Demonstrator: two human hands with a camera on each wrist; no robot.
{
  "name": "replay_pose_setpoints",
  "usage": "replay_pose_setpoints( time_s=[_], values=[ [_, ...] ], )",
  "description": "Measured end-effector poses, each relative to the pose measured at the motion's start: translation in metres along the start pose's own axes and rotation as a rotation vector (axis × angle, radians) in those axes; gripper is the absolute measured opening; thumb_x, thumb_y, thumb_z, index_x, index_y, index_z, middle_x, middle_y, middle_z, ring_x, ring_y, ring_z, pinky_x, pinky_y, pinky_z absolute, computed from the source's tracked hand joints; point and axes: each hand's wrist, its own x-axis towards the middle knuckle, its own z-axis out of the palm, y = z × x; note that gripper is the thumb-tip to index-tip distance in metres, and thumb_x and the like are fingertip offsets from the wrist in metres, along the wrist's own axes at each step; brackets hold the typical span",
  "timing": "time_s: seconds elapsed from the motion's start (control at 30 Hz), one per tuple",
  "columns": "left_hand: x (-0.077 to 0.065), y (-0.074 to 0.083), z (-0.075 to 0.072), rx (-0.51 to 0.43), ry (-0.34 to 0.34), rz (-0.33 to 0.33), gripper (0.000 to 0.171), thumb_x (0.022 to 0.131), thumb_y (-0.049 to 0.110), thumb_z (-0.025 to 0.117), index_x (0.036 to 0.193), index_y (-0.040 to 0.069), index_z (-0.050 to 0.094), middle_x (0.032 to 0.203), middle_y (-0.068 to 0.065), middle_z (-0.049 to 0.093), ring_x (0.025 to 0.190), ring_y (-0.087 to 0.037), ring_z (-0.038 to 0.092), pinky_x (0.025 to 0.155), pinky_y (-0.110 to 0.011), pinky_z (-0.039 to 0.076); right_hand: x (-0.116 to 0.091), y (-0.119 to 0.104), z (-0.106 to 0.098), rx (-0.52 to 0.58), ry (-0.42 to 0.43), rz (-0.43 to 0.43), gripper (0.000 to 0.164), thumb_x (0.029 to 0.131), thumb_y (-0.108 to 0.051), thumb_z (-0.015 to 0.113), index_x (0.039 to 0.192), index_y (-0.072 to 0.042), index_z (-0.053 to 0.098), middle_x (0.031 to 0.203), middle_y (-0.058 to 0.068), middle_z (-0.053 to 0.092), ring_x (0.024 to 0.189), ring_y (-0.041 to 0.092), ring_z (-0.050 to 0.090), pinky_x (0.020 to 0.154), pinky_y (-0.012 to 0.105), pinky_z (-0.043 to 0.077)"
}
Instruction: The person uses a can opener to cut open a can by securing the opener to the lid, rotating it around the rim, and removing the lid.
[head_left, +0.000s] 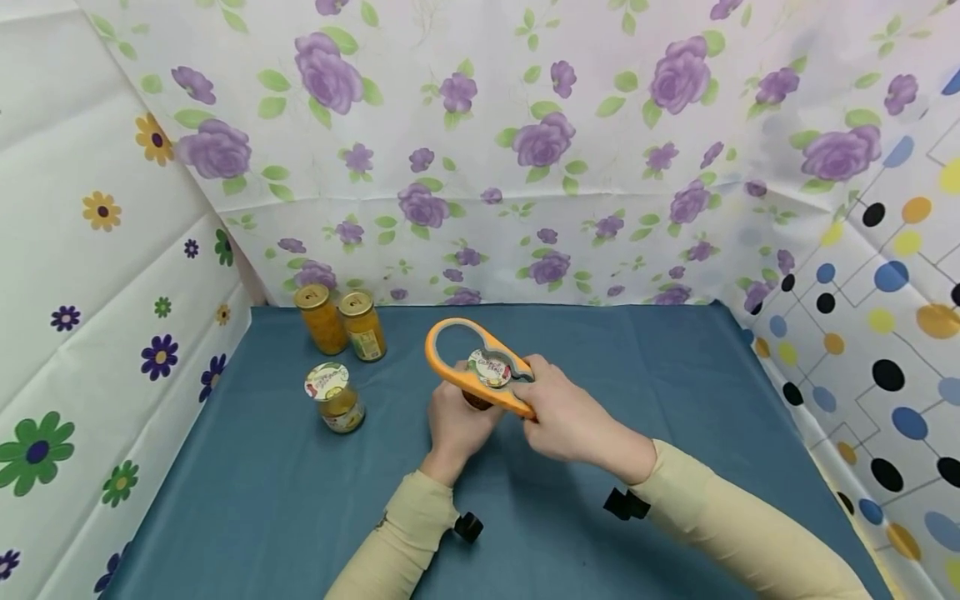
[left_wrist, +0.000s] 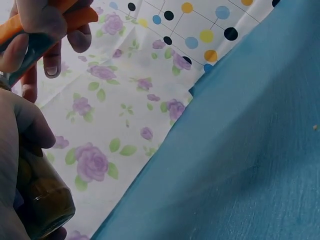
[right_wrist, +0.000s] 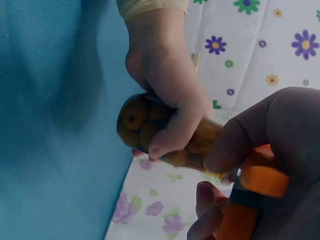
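Observation:
My left hand grips a glass jar of round, olive-like pieces with dark centres, its fingers wrapped round the body. The jar is held above the blue cloth. Its white printed lid faces up inside an orange jar opener with dark toothed inner edges. My right hand holds that opener by its right end, close beside the left hand. In the left wrist view the jar's glass bottom shows below the left hand. How tightly the teeth meet the lid cannot be told.
Two jars with gold lids, one taller-looking jar and one labelled jar, stand at the back left. Nearer stands a small jar with a white printed lid. Blue cloth covers the table; patterned sheets surround it.

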Motion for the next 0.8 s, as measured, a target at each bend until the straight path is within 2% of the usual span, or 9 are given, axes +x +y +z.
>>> replay_pose_setpoints(
  time_s=[0.17,0.23,0.33,0.4,0.53,0.63,0.8],
  values=[
    [-0.002,0.002,0.001,-0.029,-0.019,-0.036,0.046,0.081,0.028,0.094,0.115,0.006,0.072,0.094,-0.007,0.073,0.068,-0.018,0.066,0.058,-0.037,0.055,-0.001,0.005,-0.003,0.157,0.022,0.044,0.018,0.101,-0.023,0.071,0.119,-0.023,0.073,0.141,0.016,0.052,0.069,0.016,0.054,0.058,0.033,0.049],
    [-0.003,0.002,0.002,-0.043,-0.017,-0.053,0.045,0.081,0.027,0.094,0.115,0.006,0.072,0.095,-0.009,0.074,0.072,-0.021,0.069,0.061,-0.04,0.058,-0.001,0.006,-0.005,0.194,0.039,0.031,0.01,0.106,-0.033,0.068,0.114,-0.026,0.069,0.137,0.013,0.054,0.072,0.016,0.056,0.062,0.034,0.051],
    [-0.004,0.002,0.002,-0.072,-0.018,-0.081,0.048,0.08,0.026,0.096,0.117,0.007,0.073,0.1,-0.01,0.075,0.081,-0.024,0.072,0.07,-0.043,0.061,-0.002,0.008,-0.006,0.238,0.065,0.018,0.015,0.113,-0.041,0.055,0.116,-0.027,0.061,0.127,0.006,0.057,0.08,0.016,0.056,0.069,0.037,0.051],
    [-0.004,0.002,0.002,-0.088,-0.02,-0.087,0.048,0.08,0.024,0.095,0.12,0.008,0.073,0.103,-0.01,0.076,0.086,-0.025,0.073,0.075,-0.045,0.062,-0.002,0.009,-0.007,0.278,0.083,0.024,0.019,0.117,-0.04,0.045,0.12,-0.024,0.054,0.113,0.004,0.058,0.079,0.017,0.054,0.069,0.037,0.049],
    [-0.004,0.002,0.003,-0.104,-0.021,-0.062,0.049,0.079,0.022,0.094,0.121,0.008,0.072,0.104,-0.01,0.076,0.087,-0.027,0.073,0.075,-0.047,0.062,0.0,0.013,-0.009,0.357,0.096,0.072,0.019,0.119,-0.027,0.032,0.133,-0.019,0.042,0.088,0.005,0.057,0.059,0.021,0.048,0.057,0.037,0.045],
    [-0.004,0.003,0.004,-0.097,-0.014,-0.038,0.048,0.077,0.017,0.09,0.121,0.007,0.072,0.104,-0.011,0.076,0.085,-0.028,0.074,0.072,-0.047,0.063,0.002,0.016,-0.01,0.393,0.067,0.122,0.031,0.117,-0.019,0.032,0.148,-0.02,0.034,0.08,0.008,0.057,0.048,0.02,0.042,0.05,0.036,0.041],
    [-0.006,0.004,0.005,-0.082,-0.037,0.009,0.047,0.077,0.016,0.088,0.119,0.007,0.071,0.103,-0.011,0.076,0.082,-0.026,0.074,0.069,-0.044,0.063,0.005,0.019,-0.011,0.447,-0.032,0.199,0.057,0.111,-0.018,0.042,0.164,-0.033,0.026,0.07,0.01,0.057,0.041,0.018,0.035,0.043,0.034,0.036]
  ],
)
